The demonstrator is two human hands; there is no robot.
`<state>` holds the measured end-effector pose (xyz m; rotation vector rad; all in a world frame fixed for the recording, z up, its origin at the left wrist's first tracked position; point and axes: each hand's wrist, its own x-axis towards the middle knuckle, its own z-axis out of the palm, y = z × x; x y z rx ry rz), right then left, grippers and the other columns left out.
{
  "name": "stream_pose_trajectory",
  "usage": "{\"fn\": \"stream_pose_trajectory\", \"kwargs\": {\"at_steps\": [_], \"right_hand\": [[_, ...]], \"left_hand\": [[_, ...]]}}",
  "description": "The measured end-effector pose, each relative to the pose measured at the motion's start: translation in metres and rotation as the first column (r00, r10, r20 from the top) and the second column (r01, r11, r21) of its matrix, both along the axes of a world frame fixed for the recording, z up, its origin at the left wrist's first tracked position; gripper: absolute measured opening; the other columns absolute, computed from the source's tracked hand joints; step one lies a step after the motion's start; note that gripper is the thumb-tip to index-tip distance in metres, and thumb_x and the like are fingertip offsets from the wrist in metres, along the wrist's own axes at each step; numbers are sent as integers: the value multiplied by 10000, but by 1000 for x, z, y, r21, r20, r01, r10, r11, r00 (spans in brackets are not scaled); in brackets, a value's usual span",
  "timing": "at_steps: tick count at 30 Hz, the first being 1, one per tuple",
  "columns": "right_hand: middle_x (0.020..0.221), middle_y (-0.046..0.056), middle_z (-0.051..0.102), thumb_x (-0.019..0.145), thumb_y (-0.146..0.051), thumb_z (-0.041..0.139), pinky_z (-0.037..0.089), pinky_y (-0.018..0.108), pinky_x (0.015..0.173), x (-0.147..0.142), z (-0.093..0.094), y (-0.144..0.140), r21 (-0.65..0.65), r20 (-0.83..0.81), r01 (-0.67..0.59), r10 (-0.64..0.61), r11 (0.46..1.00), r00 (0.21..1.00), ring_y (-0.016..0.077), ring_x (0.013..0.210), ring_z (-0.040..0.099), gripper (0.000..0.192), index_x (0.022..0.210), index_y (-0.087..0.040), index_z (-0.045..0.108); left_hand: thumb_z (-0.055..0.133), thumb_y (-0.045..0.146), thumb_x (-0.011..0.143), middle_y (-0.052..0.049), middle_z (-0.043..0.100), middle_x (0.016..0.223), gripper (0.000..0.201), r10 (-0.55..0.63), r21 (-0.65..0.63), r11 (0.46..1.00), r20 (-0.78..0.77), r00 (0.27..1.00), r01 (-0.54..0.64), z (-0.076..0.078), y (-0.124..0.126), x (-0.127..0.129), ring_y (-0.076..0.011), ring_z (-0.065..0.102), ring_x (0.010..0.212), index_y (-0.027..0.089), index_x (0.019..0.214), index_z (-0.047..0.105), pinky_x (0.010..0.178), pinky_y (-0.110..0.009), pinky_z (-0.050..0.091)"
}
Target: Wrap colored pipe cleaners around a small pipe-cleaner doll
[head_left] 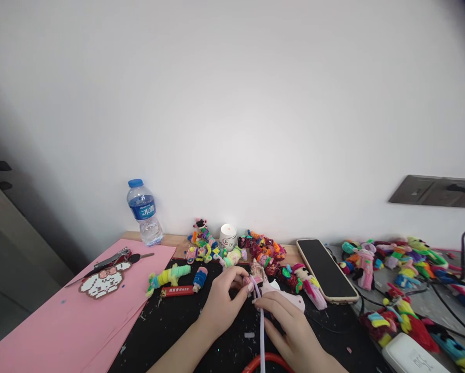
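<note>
My left hand (227, 296) is closed, thumb and fingertips pinching a small pink pipe-cleaner piece (248, 281). A long pale lavender pipe cleaner (262, 334) starts at that piece and hangs down toward the lower edge of the view. Close by on the right, my right hand (289, 324) has its fingertips pressed against the lavender strand just below the pink piece. Behind both hands lie a light pink flat item (292, 300) and a pipe-cleaner doll (310, 287) with a pink body. My fingers partly cover the pink piece.
A water bottle (143, 212) leans at the wall beside pink paper sheets (61, 321). Scissors (103, 265) lie on the paper. A phone (327, 269), a white paper cup (228, 237), a red strip (177, 291) and several pipe-cleaner figures surround the black mat (170, 336). Cables run at right.
</note>
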<state>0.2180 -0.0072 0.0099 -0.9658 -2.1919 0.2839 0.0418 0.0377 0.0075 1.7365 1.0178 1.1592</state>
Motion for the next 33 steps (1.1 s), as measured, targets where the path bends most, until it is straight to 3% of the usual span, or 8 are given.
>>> {"fn": "stream_pose_trajectory", "kwargs": {"at_steps": [10, 33], "right_hand": [[997, 90, 629, 853, -85, 443, 526, 277, 807, 0, 1, 0, -14, -1, 3, -3, 1000, 1000, 179, 932, 611, 300, 1111, -195, 549], [1001, 75, 629, 845, -78, 442, 519, 278, 797, -1, 0, 1, -81, 17, 16, -15, 997, 1000, 175, 920, 610, 323, 1116, -216, 551]], "left_hand": [[516, 226, 823, -49, 591, 910, 116, 10, 38, 999, 0, 1000, -10, -1, 0, 0, -148, 587, 820, 175, 917, 562, 775, -285, 520], [574, 176, 762, -52, 626, 919, 161, 7, -140, 990, 179, 984, 18, -4, 3, 1, -181, 615, 920, 177, 919, 539, 833, -321, 523]]}}
